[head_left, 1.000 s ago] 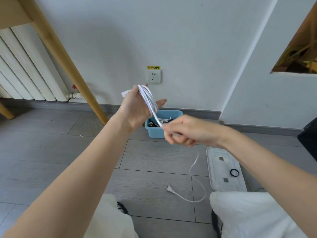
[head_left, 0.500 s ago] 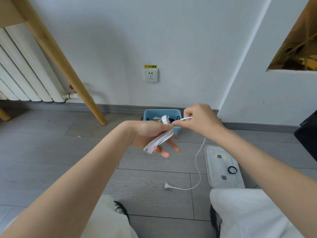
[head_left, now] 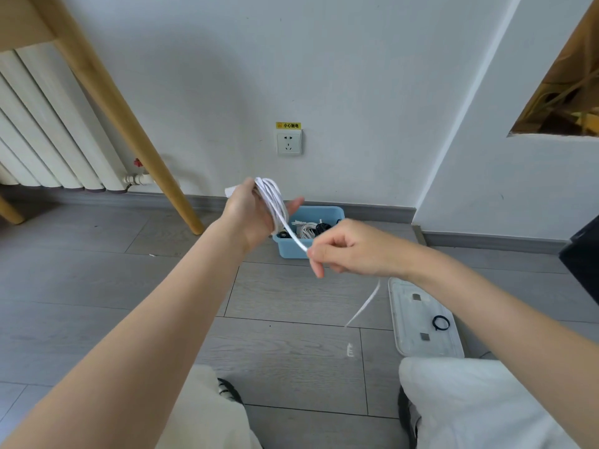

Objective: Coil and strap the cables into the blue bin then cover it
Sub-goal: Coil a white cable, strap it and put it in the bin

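Note:
A white cable (head_left: 271, 199) is wound in several loops round my raised left hand (head_left: 251, 215), whose thumb and fingers hold the coil. My right hand (head_left: 348, 249) pinches the free run of the same cable just below the coil; the loose tail (head_left: 364, 306) hangs blurred beneath it, its plug (head_left: 350, 349) swinging above the floor. Behind my hands the blue bin (head_left: 293, 247) stands at the wall with coiled white and black cables inside. The clear lid (head_left: 421, 319) lies flat on the floor to the right, with a black strap ring (head_left: 440, 323) on it.
A slanted wooden leg (head_left: 129, 124) and a white radiator (head_left: 48, 140) stand at the left. A wall socket (head_left: 289, 142) sits above the bin. A dark object (head_left: 583, 251) is at the right edge. My knees in light trousers fill the bottom of the view.
My left hand rose again with the coil, turned upright. My right hand swung down and right, laying another turn. The plug end lifted off the floor and the tail grew shorter.

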{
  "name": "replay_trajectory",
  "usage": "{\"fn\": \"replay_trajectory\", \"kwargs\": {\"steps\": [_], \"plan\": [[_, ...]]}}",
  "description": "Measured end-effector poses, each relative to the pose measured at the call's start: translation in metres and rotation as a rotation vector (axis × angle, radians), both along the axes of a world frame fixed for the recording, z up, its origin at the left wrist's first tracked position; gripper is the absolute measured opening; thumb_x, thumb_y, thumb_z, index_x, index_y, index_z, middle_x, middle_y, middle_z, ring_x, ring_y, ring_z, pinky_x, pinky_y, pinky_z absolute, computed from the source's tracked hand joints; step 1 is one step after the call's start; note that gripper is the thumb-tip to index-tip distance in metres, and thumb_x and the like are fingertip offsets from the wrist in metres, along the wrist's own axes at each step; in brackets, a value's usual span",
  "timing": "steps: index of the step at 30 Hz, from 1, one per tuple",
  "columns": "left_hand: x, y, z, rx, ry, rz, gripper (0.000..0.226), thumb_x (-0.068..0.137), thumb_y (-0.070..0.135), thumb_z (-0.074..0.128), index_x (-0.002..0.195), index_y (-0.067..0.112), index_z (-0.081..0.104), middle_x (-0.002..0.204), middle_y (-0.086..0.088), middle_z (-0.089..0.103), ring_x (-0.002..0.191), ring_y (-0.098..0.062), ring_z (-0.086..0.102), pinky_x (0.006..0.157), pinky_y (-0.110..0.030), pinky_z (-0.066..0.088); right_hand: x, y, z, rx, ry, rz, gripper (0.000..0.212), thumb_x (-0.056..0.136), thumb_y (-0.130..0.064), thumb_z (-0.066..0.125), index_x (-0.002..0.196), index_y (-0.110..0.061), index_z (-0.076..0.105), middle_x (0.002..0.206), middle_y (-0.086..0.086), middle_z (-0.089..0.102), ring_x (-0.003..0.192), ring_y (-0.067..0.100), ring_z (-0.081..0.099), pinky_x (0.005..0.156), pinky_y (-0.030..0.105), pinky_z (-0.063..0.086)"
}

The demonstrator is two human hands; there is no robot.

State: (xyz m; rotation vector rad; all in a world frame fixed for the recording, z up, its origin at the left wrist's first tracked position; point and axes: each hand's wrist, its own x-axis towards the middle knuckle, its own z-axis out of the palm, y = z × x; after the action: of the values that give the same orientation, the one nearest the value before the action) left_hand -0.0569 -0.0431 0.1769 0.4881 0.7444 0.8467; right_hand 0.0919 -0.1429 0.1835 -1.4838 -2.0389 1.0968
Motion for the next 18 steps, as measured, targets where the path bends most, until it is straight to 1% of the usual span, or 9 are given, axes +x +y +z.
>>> {"fn": "replay_trajectory", "kwargs": {"steps": [2, 4, 6, 8, 10, 13, 15, 17, 18], "plan": [[0.001, -0.001, 0.007, 0.060, -0.091, 0.006, 0.044, 0.104, 0.030, 0.023, 0.126, -0.003, 0.041, 0.122, -0.015, 0.056, 0.067, -0.027, 0.071, 0.057, -0.025, 0.056, 0.001, 0.001, -0.009, -0.082, -0.075, 0.005, 0.040, 0.097, -0.035, 0.045, 0.067, -0.013, 0.060, 0.046, -0.009, 0.035, 0.043, 0.008, 0.029, 0.047, 0.014, 0.029], [0.001, -0.002, 0.014, 0.090, -0.090, -0.072, 0.043, 0.103, 0.028, 0.024, 0.119, -0.006, 0.045, 0.096, -0.013, 0.069, 0.049, -0.012, 0.063, 0.042, -0.016, 0.045, 0.006, 0.004, -0.016, -0.092, -0.185, -0.043, 0.048, 0.096, -0.045, 0.042, 0.061, -0.015, 0.055, 0.047, -0.008, 0.036, 0.045, 0.010, 0.032, 0.050, 0.016, 0.032], [0.000, -0.003, 0.019, 0.116, -0.010, -0.253, 0.042, 0.102, 0.027, 0.025, 0.112, -0.005, 0.050, 0.074, -0.007, 0.068, 0.035, -0.003, 0.046, 0.032, -0.011, 0.032, 0.010, 0.008, -0.021, -0.105, -0.289, -0.099, 0.057, 0.093, -0.054, 0.041, 0.051, -0.015, 0.047, 0.046, -0.005, 0.035, 0.046, 0.013, 0.032, 0.054, 0.020, 0.032], [-0.001, -0.009, 0.021, 0.193, 0.121, -0.517, 0.046, 0.100, 0.031, 0.026, 0.116, -0.003, 0.053, 0.065, -0.002, 0.064, 0.029, -0.001, 0.035, 0.029, -0.011, 0.025, 0.011, 0.010, -0.026, -0.102, -0.373, -0.173, 0.063, 0.088, -0.060, 0.045, 0.045, -0.014, 0.041, 0.041, -0.006, 0.034, 0.044, 0.014, 0.033, 0.053, 0.023, 0.031], [0.001, -0.019, 0.021, 0.293, 0.256, -0.775, 0.052, 0.095, 0.038, 0.029, 0.119, -0.001, 0.053, 0.067, -0.002, 0.067, 0.028, -0.002, 0.033, 0.032, -0.012, 0.024, 0.014, 0.013, -0.028, -0.065, -0.436, -0.262, 0.061, 0.083, -0.059, 0.054, 0.049, -0.010, 0.043, 0.046, -0.003, 0.040, 0.051, 0.016, 0.039, 0.054, 0.027, 0.031], [0.009, -0.032, 0.020, 0.339, 0.456, -1.014, 0.057, 0.094, 0.043, 0.029, 0.129, 0.002, 0.048, 0.092, -0.007, 0.072, 0.037, -0.009, 0.052, 0.036, -0.014, 0.035, 0.024, 0.017, -0.020, 0.014, -0.473, -0.403, 0.046, 0.080, -0.032, 0.065, 0.047, -0.013, 0.040, 0.050, 0.001, 0.039, 0.057, 0.020, 0.039, 0.052, 0.030, 0.028], [0.012, -0.034, 0.015, 0.254, 0.580, -1.046, 0.055, 0.099, 0.044, 0.028, 0.132, 0.004, 0.046, 0.116, -0.009, 0.066, 0.064, -0.022, 0.069, 0.045, -0.019, 0.051, 0.029, 0.018, -0.011, 0.072, -0.414, -0.479, 0.048, 0.075, -0.031, 0.071, 0.046, -0.014, 0.036, 0.048, 0.001, 0.031, 0.054, 0.017, 0.029, 0.051, 0.030, 0.021], [0.013, -0.032, 0.006, 0.142, 0.646, -0.970, 0.051, 0.100, 0.044, 0.031, 0.128, 0.005, 0.047, 0.128, -0.007, 0.058, 0.085, -0.035, 0.069, 0.066, -0.029, 0.060, 0.030, 0.017, -0.005, 0.153, -0.337, -0.512, 0.047, 0.072, -0.037, 0.076, 0.050, -0.014, 0.041, 0.046, -0.002, 0.032, 0.049, 0.013, 0.027, 0.049, 0.028, 0.023], [0.013, -0.029, 0.001, 0.111, 0.668, -0.895, 0.048, 0.100, 0.043, 0.033, 0.124, 0.004, 0.049, 0.128, -0.006, 0.057, 0.088, -0.035, 0.067, 0.074, -0.033, 0.059, 0.028, 0.017, -0.003, 0.191, -0.300, -0.504, 0.043, 0.075, -0.036, 0.075, 0.052, -0.013, 0.046, 0.044, -0.005, 0.034, 0.045, 0.010, 0.029, 0.045, 0.022, 0.023]]}}
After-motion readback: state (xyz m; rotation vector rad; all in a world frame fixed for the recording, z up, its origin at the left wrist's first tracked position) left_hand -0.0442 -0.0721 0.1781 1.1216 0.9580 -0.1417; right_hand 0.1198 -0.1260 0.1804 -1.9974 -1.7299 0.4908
